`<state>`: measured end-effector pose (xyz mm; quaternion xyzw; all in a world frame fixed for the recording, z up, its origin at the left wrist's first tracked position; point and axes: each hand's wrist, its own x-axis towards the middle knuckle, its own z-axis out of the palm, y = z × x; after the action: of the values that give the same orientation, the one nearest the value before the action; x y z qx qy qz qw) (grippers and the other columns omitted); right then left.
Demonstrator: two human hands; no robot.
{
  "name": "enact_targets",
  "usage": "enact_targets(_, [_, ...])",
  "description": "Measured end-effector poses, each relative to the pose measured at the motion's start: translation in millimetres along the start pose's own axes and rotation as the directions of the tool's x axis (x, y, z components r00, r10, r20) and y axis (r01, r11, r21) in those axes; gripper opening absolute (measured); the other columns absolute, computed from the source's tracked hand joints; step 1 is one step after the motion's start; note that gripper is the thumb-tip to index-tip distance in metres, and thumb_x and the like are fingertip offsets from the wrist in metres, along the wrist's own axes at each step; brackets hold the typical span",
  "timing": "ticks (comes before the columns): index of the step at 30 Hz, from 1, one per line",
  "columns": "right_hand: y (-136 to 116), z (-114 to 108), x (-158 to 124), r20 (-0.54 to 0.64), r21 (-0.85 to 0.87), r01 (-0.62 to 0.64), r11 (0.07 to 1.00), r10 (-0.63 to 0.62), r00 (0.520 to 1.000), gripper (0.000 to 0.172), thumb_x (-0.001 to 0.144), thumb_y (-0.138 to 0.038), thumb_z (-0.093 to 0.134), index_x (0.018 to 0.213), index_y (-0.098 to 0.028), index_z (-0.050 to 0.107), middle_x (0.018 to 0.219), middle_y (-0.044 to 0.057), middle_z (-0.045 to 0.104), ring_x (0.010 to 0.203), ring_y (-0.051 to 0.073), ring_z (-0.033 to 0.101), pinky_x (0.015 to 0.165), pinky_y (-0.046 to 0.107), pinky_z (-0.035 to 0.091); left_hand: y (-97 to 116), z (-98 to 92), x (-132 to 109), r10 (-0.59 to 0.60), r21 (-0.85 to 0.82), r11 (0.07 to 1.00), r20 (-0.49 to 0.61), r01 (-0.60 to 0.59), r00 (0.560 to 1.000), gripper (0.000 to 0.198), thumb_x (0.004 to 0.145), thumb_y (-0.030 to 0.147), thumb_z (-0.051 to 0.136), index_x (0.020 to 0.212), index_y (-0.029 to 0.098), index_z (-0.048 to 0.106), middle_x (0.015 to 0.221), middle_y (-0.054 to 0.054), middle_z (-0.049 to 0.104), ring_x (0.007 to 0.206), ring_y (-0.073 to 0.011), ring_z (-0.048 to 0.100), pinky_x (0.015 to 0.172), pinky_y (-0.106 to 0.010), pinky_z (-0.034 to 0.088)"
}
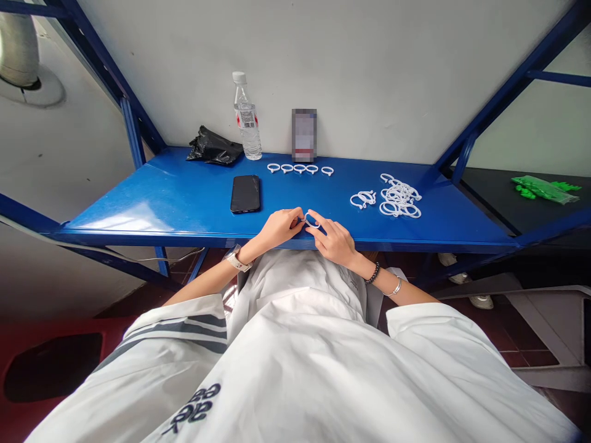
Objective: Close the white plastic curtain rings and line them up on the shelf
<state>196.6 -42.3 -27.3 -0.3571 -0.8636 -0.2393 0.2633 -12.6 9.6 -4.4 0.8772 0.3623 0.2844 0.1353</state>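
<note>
My left hand and my right hand meet at the front edge of the blue table, both pinching one small white plastic ring between their fingertips. Beyond them, several white rings lie side by side in a row near the wall. A loose heap of white rings sits to the right, with a smaller cluster of rings just left of it.
A black phone lies flat left of my hands. At the back stand a clear water bottle, a crumpled black bag and a small upright box. Green plastic parts rest on a dark shelf at the right.
</note>
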Motion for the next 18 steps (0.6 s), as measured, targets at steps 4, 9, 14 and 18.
enact_targets(4, [0.5,1.4,-1.2,0.058,0.013,-0.021,1.000,0.020,0.998,0.033,0.095,-0.012,0.045,0.116,-0.019,0.070,0.153,0.011,0.052,0.099,0.023,0.066,0.078,0.036,0.052,-0.3,0.1,-0.1,0.003,0.012,1.000,0.008,-0.003,1.000,0.008,0.093,0.026,0.053,0.089,0.019,0.053,0.059,0.004,0.049,0.051,-0.0131,0.044,0.053,-0.024,0.027])
enact_targets(9, [1.0,3.7,-2.2,0.018,0.023,-0.007,1.000,0.007,1.000,0.032,0.096,-0.012,0.045,0.115,-0.017,0.071,0.151,0.012,0.053,0.098,0.023,0.066,0.078,0.036,0.051,-0.4,1.1,-0.6,0.002,0.019,1.000,0.005,-0.002,1.000,0.007,0.092,0.027,0.054,0.091,0.019,0.054,0.060,0.004,0.050,0.051,-0.0128,0.044,0.053,-0.023,0.027])
enact_targets(14, [1.3,3.9,-2.1,0.065,0.036,-0.032,0.999,0.030,0.997,0.034,0.097,-0.014,0.044,0.117,-0.020,0.070,0.153,0.010,0.052,0.101,0.023,0.065,0.080,0.036,0.051,-0.2,0.9,-0.8,0.005,0.031,1.000,0.009,-0.005,1.000,0.008,0.090,0.026,0.055,0.093,0.019,0.056,0.061,0.003,0.052,0.052,-0.0129,0.045,0.053,-0.024,0.027])
enact_targets(18, [1.4,3.7,-2.3,0.054,0.034,-0.032,0.999,0.030,0.998,0.034,0.097,-0.013,0.043,0.117,-0.019,0.070,0.150,0.011,0.054,0.099,0.022,0.066,0.079,0.036,0.052,0.8,0.1,-0.8,0.000,0.039,0.999,0.020,0.000,1.000,0.010,0.090,0.027,0.055,0.096,0.019,0.056,0.063,0.003,0.054,0.053,-0.0135,0.046,0.054,-0.024,0.028])
